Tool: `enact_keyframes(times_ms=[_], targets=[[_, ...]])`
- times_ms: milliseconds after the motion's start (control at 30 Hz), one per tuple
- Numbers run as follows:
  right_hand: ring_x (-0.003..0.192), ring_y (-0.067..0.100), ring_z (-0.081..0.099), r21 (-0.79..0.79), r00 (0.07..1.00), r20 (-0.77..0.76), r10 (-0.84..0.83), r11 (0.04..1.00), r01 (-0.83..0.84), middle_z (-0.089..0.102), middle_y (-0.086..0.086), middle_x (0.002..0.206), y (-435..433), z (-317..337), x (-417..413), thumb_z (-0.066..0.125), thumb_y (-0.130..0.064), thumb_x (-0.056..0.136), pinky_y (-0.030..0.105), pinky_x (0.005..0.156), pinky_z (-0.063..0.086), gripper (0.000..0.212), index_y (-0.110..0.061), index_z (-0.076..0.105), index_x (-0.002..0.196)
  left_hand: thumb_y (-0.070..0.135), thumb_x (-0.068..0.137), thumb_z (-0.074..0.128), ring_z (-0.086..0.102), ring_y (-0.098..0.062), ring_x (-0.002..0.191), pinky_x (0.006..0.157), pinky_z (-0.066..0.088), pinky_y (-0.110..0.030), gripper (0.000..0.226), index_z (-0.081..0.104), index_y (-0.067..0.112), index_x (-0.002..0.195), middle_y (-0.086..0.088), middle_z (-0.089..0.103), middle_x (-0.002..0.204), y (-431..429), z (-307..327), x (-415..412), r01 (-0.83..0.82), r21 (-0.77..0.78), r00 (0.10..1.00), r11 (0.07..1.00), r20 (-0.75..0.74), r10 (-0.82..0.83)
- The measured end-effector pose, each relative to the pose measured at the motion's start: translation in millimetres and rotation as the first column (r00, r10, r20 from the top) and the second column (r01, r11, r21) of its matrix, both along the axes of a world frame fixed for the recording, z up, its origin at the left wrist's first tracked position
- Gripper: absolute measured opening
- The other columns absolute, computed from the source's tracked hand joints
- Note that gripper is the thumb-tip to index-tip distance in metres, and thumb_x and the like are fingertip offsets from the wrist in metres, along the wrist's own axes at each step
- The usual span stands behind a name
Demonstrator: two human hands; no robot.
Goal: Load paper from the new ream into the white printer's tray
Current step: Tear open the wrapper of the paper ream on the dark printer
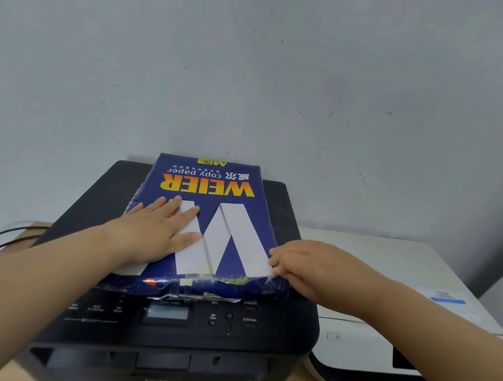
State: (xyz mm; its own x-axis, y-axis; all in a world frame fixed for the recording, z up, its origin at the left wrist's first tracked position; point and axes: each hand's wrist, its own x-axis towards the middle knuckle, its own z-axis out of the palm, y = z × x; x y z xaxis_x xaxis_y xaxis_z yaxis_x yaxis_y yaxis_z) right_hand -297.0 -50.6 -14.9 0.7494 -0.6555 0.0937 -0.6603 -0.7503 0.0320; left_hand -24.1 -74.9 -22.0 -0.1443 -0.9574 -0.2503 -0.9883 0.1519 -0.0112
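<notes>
I am pressing my left hand flat and spread on the blue-wrapped paper ream lying atop the black printer, steadying it while my right hand is pinching its torn near corner to open it. The white printer is waiting just right of the black one.

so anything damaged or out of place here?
The ream lies on the black printer, not by the white printer, and overhangs the control panel. Its wrapper's near end is torn ragged. Left hand presses flat on top; right hand pinches the near right corner.
</notes>
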Motion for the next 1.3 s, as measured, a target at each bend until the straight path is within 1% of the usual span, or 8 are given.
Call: enact_keyframes(times_ms=[100, 267, 467, 700, 900, 1033, 1167, 1300], targets=[[0.113, 0.024, 0.057, -0.025, 0.997, -0.076, -0.01, 1.0, 0.008, 0.063, 0.006, 0.123, 1, 2, 2, 0.048, -0.019, 0.094, 0.034, 0.096, 0.047, 0.024, -0.013, 0.06, 0.114, 0.056, 0.091, 0.014, -0.009, -0.022, 0.146, 0.118, 0.0, -0.044, 0.063, -0.011, 0.035, 0.145, -0.001, -0.014, 0.158, 0, 0, 0, 0.001, -0.005, 1.0, 1.0, -0.001, -0.001], [0.067, 0.017, 0.066, -0.157, 0.995, -0.04, 0.097, 0.982, -0.102, 0.071, 0.0, 0.077, 4, -5, -9, 0.085, -0.014, 0.059, 0.02, 0.062, 0.053, 0.031, -0.017, 0.066, 0.083, 0.056, 0.091, 0.014, -0.009, -0.022, 0.145, 0.118, 0.0, -0.044, 0.063, -0.011, 0.035, 0.145, -0.001, -0.014, 0.158, -1, -1, 1, 0.001, -0.004, 1.0, 1.0, -0.002, -0.001], [0.068, 0.006, 0.058, -0.038, 0.987, 0.161, 0.023, 0.999, -0.017, 0.068, -0.006, 0.079, 20, -9, -10, 0.054, -0.028, 0.08, 0.01, 0.061, 0.044, 0.016, -0.021, 0.066, 0.09, 0.057, 0.091, 0.013, -0.009, -0.023, 0.146, 0.118, 0.0, -0.044, 0.063, -0.011, 0.035, 0.144, -0.001, -0.014, 0.158, -2, -2, 1, 0.002, -0.008, 1.0, 1.0, -0.001, -0.002], [0.076, -0.012, 0.051, 0.113, 0.897, 0.433, -0.09, 0.993, 0.045, 0.053, -0.02, 0.083, 21, -20, -16, 0.057, -0.039, 0.077, 0.002, 0.066, 0.041, 0.017, -0.028, 0.07, 0.081, 0.056, 0.092, 0.014, -0.009, -0.023, 0.145, 0.118, 0.001, -0.044, 0.062, -0.011, 0.035, 0.144, -0.001, -0.014, 0.158, -3, -2, 1, 0.002, -0.005, 1.0, 1.0, -0.005, -0.002], [0.059, 0.021, 0.063, -0.335, 0.959, 0.221, 0.178, 0.937, -0.097, 0.07, 0.0, 0.072, 53, -38, -16, 0.041, -0.022, 0.094, 0.026, 0.049, 0.05, 0.015, -0.02, 0.055, 0.09, 0.055, 0.092, 0.014, -0.009, -0.023, 0.146, 0.118, 0.0, -0.044, 0.062, -0.011, 0.034, 0.145, -0.001, -0.014, 0.158, 0, -1, 0, 0.0, -0.013, 1.0, 1.0, -0.008, 0.0], [0.051, 0.022, 0.06, -0.454, 0.946, 0.269, 0.18, 0.89, -0.04, 0.068, 0.0, 0.063, 60, -21, -12, 0.056, -0.03, 0.087, 0.028, 0.044, 0.049, 0.023, -0.016, 0.069, 0.073, 0.056, 0.092, 0.015, -0.009, -0.023, 0.146, 0.118, 0.001, -0.044, 0.062, -0.01, 0.035, 0.145, -0.001, -0.013, 0.158, 0, 0, 0, -0.001, -0.006, 1.0, 1.0, -0.01, 0.001], [0.074, 0.011, 0.056, -0.027, 0.883, 0.424, -0.199, 0.972, 0.232, 0.065, -0.006, 0.084, 51, 26, 37, 0.045, -0.033, 0.093, 0.016, 0.06, 0.043, 0.026, -0.022, 0.065, 0.08, 0.055, 0.092, 0.015, -0.008, -0.023, 0.146, 0.117, 0.001, -0.044, 0.061, -0.008, 0.035, 0.145, -0.002, -0.012, 0.158, 1, 0, 0, -0.004, -0.014, 1.0, 1.0, -0.013, 0.003], [0.07, 0.018, 0.051, 0.208, 0.924, 0.122, -0.362, 0.92, 0.332, 0.05, 0.001, 0.073, 36, 18, 86, 0.038, -0.026, 0.096, 0.026, 0.062, 0.042, 0.028, -0.015, 0.049, 0.072, 0.056, 0.092, 0.014, -0.008, -0.023, 0.146, 0.117, 0.001, -0.044, 0.061, -0.007, 0.034, 0.146, -0.003, -0.012, 0.158, 1, -1, 1, -0.002, -0.017, 1.0, 1.0, -0.015, 0.002]])
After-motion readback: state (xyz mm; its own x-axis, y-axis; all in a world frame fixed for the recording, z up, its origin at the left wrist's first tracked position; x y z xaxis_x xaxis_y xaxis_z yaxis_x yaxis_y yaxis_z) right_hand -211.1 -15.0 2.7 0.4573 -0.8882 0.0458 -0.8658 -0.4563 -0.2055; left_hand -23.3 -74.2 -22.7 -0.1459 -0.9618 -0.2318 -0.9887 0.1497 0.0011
